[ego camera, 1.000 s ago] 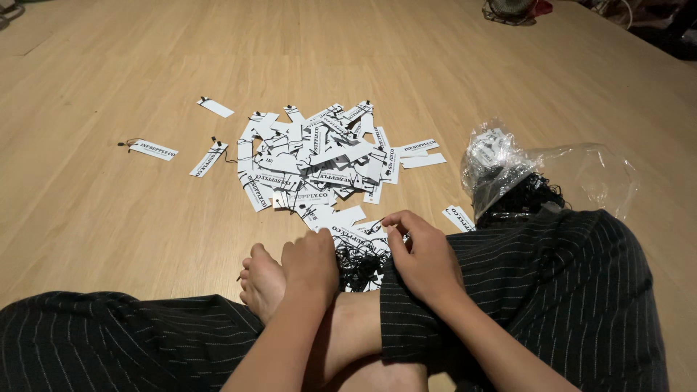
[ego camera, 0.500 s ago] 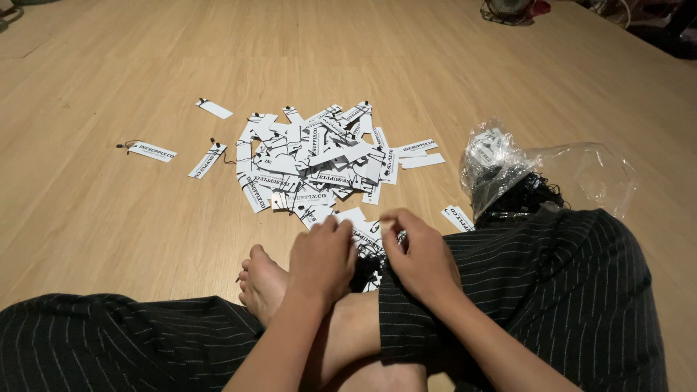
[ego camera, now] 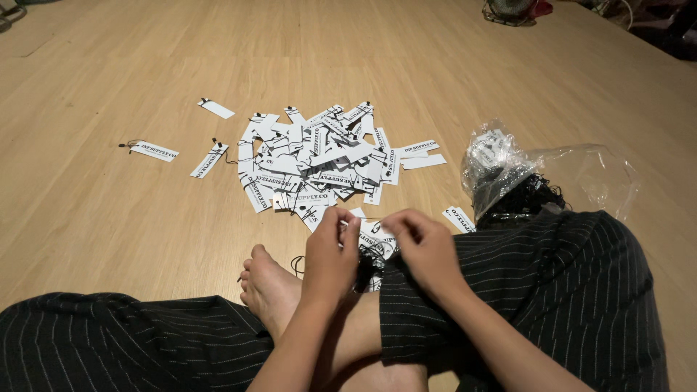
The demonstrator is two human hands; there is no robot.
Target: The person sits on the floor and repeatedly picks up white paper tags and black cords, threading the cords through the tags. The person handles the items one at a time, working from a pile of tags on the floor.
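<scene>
Fingers (ego camera: pixel 341 221) of both hands pinching white tag (ego camera: pixel 369 231), tag pile (ego camera: pixel 319 160) beyond

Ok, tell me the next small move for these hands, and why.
Probably finish working the black string onto the white tag. The left hand and right hand are pinched close together over both, just short of the pile of tags on the wooden floor.

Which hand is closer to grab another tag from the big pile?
Probably the left hand. It sits just below the near edge of the pile of white tags, while the right hand is farther off to the side, by the striped knee. Both are busy with black strings.
</scene>
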